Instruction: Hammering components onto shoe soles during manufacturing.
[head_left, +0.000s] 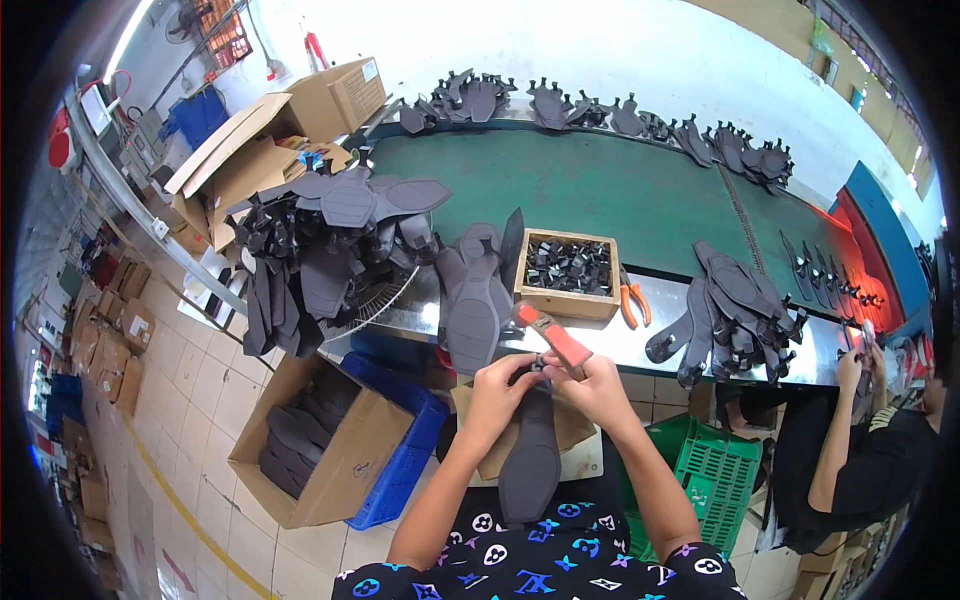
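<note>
A black shoe sole (530,465) lies lengthwise over my lap, its wide end toward me and its narrow end under my fingers. My left hand (497,398) is closed at that narrow end, pinching a small dark piece (540,363) that its fingers partly cover. In my right hand (600,393) is a red-handled tool (560,345) with a metal part near its far end; its kind is unclear. The right fingertips meet the left ones at the sole. Beneath the sole are a cardboard sheet (575,425) and a pale board (590,462).
Ahead stands a wooden box (570,302) of small black clips, beside orange-handled pliers (632,300). Sole piles (735,305) flank it along a green conveyor belt (620,190). A cardboard box (330,470) sits left, a green crate (715,470) right. Another person (860,450) works at far right.
</note>
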